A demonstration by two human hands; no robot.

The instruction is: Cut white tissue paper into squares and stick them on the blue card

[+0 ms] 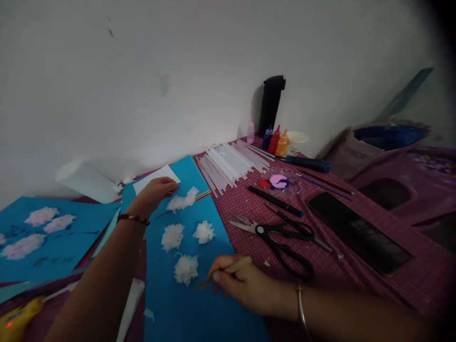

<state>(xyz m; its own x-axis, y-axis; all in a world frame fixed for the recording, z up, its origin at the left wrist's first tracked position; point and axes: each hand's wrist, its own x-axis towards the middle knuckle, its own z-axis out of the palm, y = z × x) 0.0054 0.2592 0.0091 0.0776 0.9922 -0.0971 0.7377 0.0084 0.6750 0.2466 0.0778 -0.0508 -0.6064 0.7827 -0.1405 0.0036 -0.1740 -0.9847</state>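
Note:
A blue sheet (210,308) lies lengthwise on the table. Three crumpled white paper flowers rest on it: one at left (173,236), one at right (204,232) and one lower down (186,269). My right hand (237,282) grips a light wooden brush (239,265), its tip pointing down at the sheet beside the lowest flower. Farther up, my left hand (156,190) reaches over white paper (144,181), its fingers bent together; whatever they hold is too small to make out. Next to it lies a crinkled white strip (183,199) across a thin stick.
Scissors (281,237), a black marker (276,200), a phone (356,230), paint (278,181) and white strips (231,164) lie at right. Paint bottles (274,140) stand behind. At left are a decorated blue sheet (71,242), a white roll (87,180) and a yellow glue gun (21,320).

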